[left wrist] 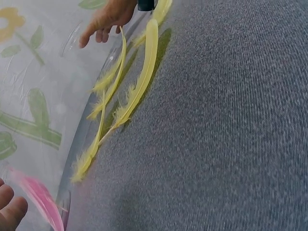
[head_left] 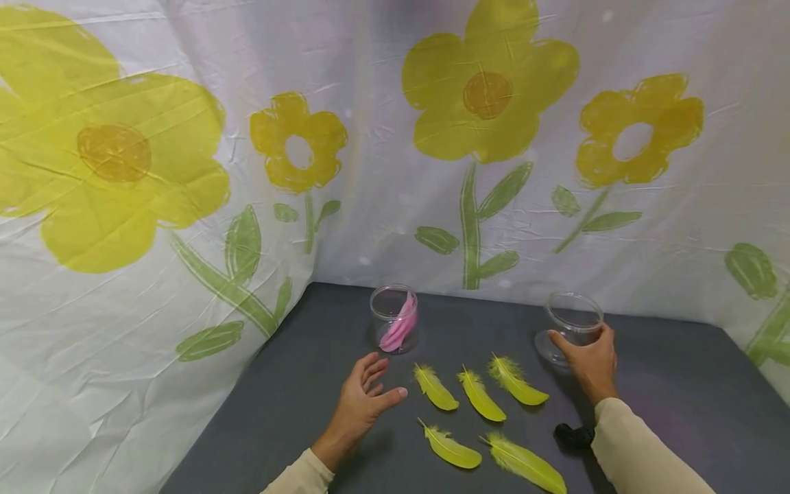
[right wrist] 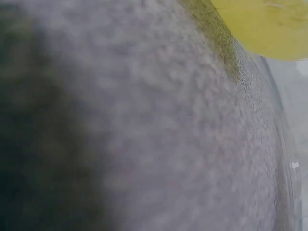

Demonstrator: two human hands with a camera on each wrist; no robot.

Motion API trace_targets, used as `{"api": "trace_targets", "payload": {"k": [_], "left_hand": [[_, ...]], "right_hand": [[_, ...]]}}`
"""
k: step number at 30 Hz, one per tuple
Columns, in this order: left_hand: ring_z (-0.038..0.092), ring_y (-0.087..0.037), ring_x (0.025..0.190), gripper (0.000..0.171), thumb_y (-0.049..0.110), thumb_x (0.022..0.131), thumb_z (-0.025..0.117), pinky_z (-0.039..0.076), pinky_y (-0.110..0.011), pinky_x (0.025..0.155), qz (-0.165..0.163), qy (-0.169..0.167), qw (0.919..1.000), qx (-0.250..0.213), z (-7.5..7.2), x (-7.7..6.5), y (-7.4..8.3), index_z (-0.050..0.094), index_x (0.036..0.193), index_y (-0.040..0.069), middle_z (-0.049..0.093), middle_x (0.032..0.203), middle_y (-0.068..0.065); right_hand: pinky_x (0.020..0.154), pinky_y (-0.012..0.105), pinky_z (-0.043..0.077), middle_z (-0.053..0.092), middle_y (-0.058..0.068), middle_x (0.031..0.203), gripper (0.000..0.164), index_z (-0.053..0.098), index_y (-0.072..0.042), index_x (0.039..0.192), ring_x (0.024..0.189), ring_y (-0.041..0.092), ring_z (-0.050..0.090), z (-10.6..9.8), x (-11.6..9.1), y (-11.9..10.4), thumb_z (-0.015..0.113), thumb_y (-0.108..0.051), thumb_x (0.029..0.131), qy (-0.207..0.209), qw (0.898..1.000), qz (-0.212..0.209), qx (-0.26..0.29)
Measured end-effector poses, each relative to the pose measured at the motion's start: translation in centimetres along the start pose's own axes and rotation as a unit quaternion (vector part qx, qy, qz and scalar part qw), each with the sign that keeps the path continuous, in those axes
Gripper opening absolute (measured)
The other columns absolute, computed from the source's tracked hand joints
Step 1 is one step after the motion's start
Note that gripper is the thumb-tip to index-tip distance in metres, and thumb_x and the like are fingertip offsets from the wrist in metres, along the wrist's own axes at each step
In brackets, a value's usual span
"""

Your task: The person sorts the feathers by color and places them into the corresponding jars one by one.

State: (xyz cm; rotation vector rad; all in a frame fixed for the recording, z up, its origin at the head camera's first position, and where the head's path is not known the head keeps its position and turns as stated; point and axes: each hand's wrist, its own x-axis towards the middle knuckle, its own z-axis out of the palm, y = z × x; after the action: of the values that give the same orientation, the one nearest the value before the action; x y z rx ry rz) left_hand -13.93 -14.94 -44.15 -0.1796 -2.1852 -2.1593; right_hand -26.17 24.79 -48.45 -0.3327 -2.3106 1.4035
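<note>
My right hand (head_left: 594,360) grips a clear round cup (head_left: 574,312) at the back right of the grey table, thumb on its near left side and fingers round its right. My left hand (head_left: 358,405) is held with fingers spread and holds nothing. Just beyond it stands a second clear cup (head_left: 378,322) with pink feathers (head_left: 400,328) leaning inside. Between the hands lie several yellow feathers (head_left: 481,394) in two rough rows. Large in the right wrist view is a yellow feather (right wrist: 269,24); the right hand is out of that view.
The grey tabletop (head_left: 290,384) meets a white curtain (head_left: 382,226) printed with yellow flowers at the back and left. A small black object (head_left: 572,438) shows beside the right sleeve (head_left: 642,453).
</note>
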Motion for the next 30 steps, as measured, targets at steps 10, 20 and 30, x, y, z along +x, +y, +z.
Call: {"api": "trace_targets", "payload": {"k": [10, 20, 30], "left_hand": [[0.035, -0.038, 0.133, 0.084, 0.016, 0.080, 0.078, 0.028, -0.055, 0.106, 0.004, -0.014, 0.9998, -0.012, 0.8, 0.5, -0.1, 0.028, 0.145, -0.001, 0.042, 0.142, -0.020], [0.039, -0.036, 0.130, 0.080, 0.016, 0.080, 0.078, 0.030, -0.055, 0.105, 0.023, -0.025, 0.9993, -0.016, 1.5, 1.2, -0.3, 0.032, 0.144, -0.001, 0.044, 0.139, -0.020], [0.049, -0.038, 0.119, 0.067, 0.011, 0.083, 0.075, 0.046, -0.041, 0.094, 0.021, -0.018, 0.9996, -0.008, 2.2, 1.5, -0.8, 0.040, 0.138, -0.005, 0.050, 0.133, -0.021]], "right_hand": [[0.095, 0.061, 0.035, 0.038, 0.028, 0.134, 0.104, 0.022, 0.003, 0.146, 0.119, 0.045, 0.041, -1.4, -1.8, -0.2, 0.079, -0.047, 0.076, -0.011, 0.999, -0.006, -0.036], [0.095, 0.062, 0.034, 0.034, 0.032, 0.137, 0.105, 0.021, 0.005, 0.146, 0.123, 0.048, 0.036, -3.3, -5.0, -0.8, 0.080, -0.046, 0.076, -0.042, 0.998, 0.005, -0.052], [0.097, 0.059, 0.032, 0.036, 0.027, 0.139, 0.103, 0.022, 0.005, 0.144, 0.127, 0.047, 0.034, -5.8, -8.1, -0.5, 0.083, -0.040, 0.075, -0.048, 0.998, 0.021, -0.046]]}}
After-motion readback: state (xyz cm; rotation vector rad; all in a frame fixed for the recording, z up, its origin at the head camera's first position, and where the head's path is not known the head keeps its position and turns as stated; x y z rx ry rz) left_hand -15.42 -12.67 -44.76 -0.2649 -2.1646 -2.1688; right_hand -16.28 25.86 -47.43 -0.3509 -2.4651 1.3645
